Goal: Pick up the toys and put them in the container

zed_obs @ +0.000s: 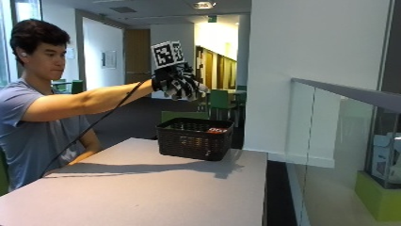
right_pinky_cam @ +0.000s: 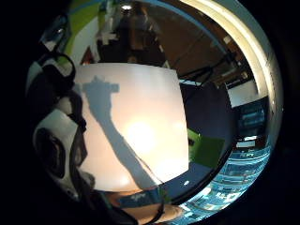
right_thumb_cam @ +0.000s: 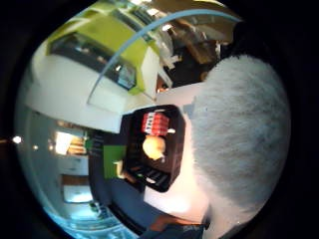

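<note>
In the outside view my gloved right hand [zed_obs: 177, 81] is raised at arm's length, above and slightly left of a black wicker basket [zed_obs: 188, 141] at the far end of the table. Its fingers are curled around a white furry toy [zed_obs: 201, 89], of which little shows there. The thumb side palm view is largely filled by that furry toy [right_thumb_cam: 239, 129], close against the palm. Below it the basket [right_thumb_cam: 154, 178] holds a red toy [right_thumb_cam: 155, 123] and a yellowish round toy [right_thumb_cam: 153, 147]. The red toy [zed_obs: 217, 130] peeks over the basket rim.
The grey table [zed_obs: 144, 188] carries only the basket and the arm's shadow [right_pinky_cam: 112, 136]. A white pillar [zed_obs: 313, 70] and a glass railing [zed_obs: 338, 141] stand just right of the table's edge. Green chairs [zed_obs: 220, 101] are behind the basket.
</note>
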Tool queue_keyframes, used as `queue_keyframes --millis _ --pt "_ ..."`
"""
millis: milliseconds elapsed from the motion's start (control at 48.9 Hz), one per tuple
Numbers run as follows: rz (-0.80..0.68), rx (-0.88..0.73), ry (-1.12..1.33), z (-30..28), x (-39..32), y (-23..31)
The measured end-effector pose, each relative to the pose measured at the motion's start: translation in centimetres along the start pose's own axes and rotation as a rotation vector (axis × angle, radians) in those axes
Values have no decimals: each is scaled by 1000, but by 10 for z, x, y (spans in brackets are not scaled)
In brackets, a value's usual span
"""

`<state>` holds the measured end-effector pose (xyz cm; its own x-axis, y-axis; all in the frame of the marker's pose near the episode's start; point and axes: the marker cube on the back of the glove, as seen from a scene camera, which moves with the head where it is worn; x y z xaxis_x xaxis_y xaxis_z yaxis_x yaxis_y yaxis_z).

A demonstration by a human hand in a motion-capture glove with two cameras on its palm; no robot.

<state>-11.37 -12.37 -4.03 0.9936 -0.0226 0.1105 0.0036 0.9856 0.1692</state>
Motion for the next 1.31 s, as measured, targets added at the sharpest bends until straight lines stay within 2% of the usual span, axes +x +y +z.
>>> queue_keyframes --millis 287,450,553,675,737,860,962,1187,1310 --pt "-114 -22 -40 7 -120 26" --pt "-183 -44 -50 22 -170 45" --pt "-166 -40 -19 33 -185 49" --pt "-369 -44 -60 42 -210 69" --pt "-304 -74 -81 49 -219 72" --pt "-345 -162 -101 70 -221 78" --pt "-407 -137 -16 67 -198 75" --pt "-394 -81 24 36 -114 67" --pt "-155 -37 178 34 -33 57"
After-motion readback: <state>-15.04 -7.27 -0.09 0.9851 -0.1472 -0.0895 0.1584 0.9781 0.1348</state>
